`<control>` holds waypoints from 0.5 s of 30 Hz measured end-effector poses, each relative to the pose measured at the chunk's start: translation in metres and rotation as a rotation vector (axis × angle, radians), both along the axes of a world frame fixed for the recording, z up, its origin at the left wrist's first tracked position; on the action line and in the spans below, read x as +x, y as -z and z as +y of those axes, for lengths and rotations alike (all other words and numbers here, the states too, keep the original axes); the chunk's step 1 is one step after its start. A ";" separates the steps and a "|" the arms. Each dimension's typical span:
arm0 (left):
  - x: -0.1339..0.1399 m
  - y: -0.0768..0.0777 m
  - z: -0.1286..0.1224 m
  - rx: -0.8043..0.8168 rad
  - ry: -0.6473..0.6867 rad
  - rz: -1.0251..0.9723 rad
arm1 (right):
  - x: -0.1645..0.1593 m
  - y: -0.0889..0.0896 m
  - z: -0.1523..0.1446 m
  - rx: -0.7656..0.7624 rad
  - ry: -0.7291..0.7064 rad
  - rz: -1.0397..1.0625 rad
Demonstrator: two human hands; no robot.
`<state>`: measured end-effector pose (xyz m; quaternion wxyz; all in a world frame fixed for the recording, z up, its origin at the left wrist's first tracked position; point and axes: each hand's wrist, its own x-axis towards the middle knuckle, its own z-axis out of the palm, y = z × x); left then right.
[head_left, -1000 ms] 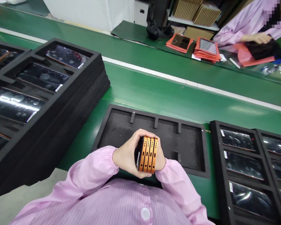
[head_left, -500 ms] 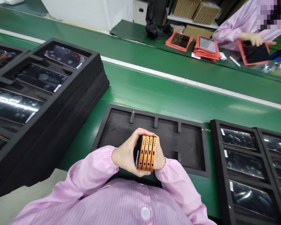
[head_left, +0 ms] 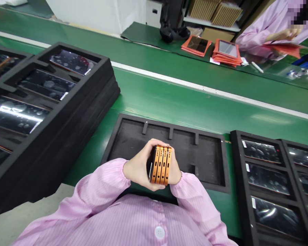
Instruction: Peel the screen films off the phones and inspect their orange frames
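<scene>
Several smartphones (head_left: 160,165) with orange metal edges are held together as one upright stack, port ends towards me. My left hand (head_left: 141,167) is closed around the stack's left side, thumb near the bottom and fingers over the top. From the right, my right hand (head_left: 173,169) grips the same stack; most of its fingers are hidden behind the phones. Beneath and beyond my hands lies a black foam tray (head_left: 207,162) with short divider ribs and no phones in its visible part.
At left rises a tall pile of black foam trays (head_left: 92,99) with phones in the top one. More phone-filled trays (head_left: 237,164) stand at right. Across the green bench (head_left: 174,102), a co-worker's sleeve (head_left: 256,34) shows near red-sleeved tablet-like panels (head_left: 227,51).
My hands and the phone stack stay almost still, shifting up very slightly. Across the bench, the co-worker has lifted and tilted the red-edged panel.
</scene>
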<state>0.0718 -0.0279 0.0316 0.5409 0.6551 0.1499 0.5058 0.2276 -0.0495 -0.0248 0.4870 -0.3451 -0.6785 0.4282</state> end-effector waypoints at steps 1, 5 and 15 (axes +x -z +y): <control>0.000 0.000 0.000 0.003 0.000 -0.001 | 0.000 -0.001 0.000 0.008 0.001 -0.002; 0.001 -0.001 0.000 0.020 -0.001 -0.002 | -0.001 -0.005 0.001 0.037 -0.002 0.015; 0.000 -0.001 -0.001 0.055 -0.005 -0.002 | 0.002 0.000 -0.002 0.084 0.016 -0.036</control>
